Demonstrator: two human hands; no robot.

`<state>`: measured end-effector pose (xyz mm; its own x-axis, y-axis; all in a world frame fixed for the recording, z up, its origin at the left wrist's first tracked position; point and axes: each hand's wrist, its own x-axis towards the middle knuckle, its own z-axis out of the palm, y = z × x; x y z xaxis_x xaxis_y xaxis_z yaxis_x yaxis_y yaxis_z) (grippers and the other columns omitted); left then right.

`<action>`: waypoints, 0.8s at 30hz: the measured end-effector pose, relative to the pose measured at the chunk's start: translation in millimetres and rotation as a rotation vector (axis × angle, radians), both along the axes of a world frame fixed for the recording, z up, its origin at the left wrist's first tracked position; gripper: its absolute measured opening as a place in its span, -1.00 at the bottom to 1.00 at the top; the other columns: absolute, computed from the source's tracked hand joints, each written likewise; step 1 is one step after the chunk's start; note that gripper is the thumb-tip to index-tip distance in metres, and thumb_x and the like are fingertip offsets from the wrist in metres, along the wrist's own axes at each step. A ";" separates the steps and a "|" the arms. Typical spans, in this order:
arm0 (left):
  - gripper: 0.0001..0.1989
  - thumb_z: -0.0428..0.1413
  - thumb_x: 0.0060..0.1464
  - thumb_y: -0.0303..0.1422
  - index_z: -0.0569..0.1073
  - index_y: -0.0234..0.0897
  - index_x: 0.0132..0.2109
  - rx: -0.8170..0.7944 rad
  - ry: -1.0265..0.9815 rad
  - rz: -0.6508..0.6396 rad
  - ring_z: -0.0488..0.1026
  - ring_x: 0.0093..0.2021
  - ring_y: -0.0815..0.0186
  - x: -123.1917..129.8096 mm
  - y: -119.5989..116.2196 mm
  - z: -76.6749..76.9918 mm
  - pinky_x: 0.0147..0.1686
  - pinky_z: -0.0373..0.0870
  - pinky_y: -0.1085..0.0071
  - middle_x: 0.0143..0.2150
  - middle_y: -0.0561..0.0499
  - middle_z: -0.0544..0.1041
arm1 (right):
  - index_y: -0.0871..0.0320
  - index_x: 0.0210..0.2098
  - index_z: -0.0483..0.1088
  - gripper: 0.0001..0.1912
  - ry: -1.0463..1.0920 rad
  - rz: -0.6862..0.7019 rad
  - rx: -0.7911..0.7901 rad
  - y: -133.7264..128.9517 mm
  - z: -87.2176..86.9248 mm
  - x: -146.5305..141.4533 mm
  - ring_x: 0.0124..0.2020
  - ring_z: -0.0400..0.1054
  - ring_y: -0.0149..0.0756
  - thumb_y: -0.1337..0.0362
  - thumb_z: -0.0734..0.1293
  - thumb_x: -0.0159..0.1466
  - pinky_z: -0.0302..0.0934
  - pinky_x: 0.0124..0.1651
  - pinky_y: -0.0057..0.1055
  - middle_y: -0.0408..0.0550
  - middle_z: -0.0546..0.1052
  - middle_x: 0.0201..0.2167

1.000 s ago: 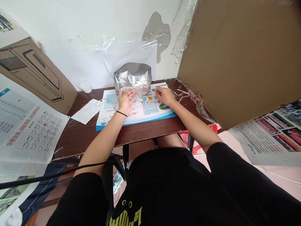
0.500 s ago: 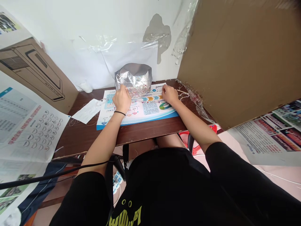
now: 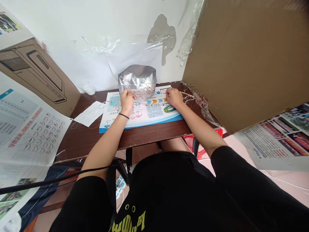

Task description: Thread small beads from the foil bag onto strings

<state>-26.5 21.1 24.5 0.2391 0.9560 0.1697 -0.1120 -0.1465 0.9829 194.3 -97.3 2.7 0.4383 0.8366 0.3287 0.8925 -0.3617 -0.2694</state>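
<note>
A crumpled silver foil bag [image 3: 136, 80] stands on a printed blue-and-white chart board [image 3: 154, 111], with small pale pink beads showing at its lower front. My left hand [image 3: 126, 101] is at the bag's lower left edge, fingers drawn together, a black band on the wrist. My right hand [image 3: 174, 98] rests on the board's right part, fingertips together, apart from the bag. Anything thin between either hand's fingers is too small to tell. Pale threads [image 3: 189, 97] lie on the table just right of the board.
The dark wooden table [image 3: 149, 130] is narrow, backed by a white wall. A loose paper note [image 3: 90, 113] lies left of the board. A large cardboard sheet [image 3: 241, 58] leans in at the right, and a printed poster [image 3: 29, 124] hangs at the left. Crinkled plastic film [image 3: 202, 104] edges the cardboard.
My right hand has shifted right across the board since a second ago. My left hand has moved slightly left, with its fingers lifted toward the bag's edge. The bag stays in place.
</note>
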 end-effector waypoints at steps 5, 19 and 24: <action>-0.74 0.13 0.26 -0.26 0.32 -0.19 -0.40 -0.067 -0.097 -0.160 0.18 -0.57 0.45 4.4 -18.2 6.5 -0.53 0.10 0.44 -0.53 0.06 0.38 | 0.16 -0.15 0.52 -0.70 0.015 -0.022 -0.004 2.3 -4.3 2.3 0.04 0.31 0.13 0.44 0.17 0.33 0.24 0.03 0.06 0.24 0.56 0.01; -0.80 0.11 0.27 -0.36 0.34 -0.26 -0.35 -0.009 0.103 -0.431 0.49 -0.23 0.34 16.7 -43.7 -14.9 -0.25 0.51 0.39 -0.23 0.00 0.52 | 0.15 -0.05 0.47 -0.66 0.373 0.477 0.338 0.2 0.0 -49.9 -0.18 0.44 -0.21 0.09 0.16 0.44 0.28 -0.08 -0.29 0.03 0.61 -0.16; -0.82 0.18 0.20 -0.35 0.46 -0.26 -0.38 0.233 0.198 -0.314 0.44 -0.23 0.30 15.2 -35.7 -18.3 -0.17 0.43 0.39 -0.34 0.01 0.51 | 0.11 -0.04 0.44 -0.62 0.562 0.551 0.344 4.3 -8.2 -60.2 -0.24 0.46 -0.27 -0.04 0.32 0.34 0.29 -0.11 -0.34 -0.04 0.63 -0.23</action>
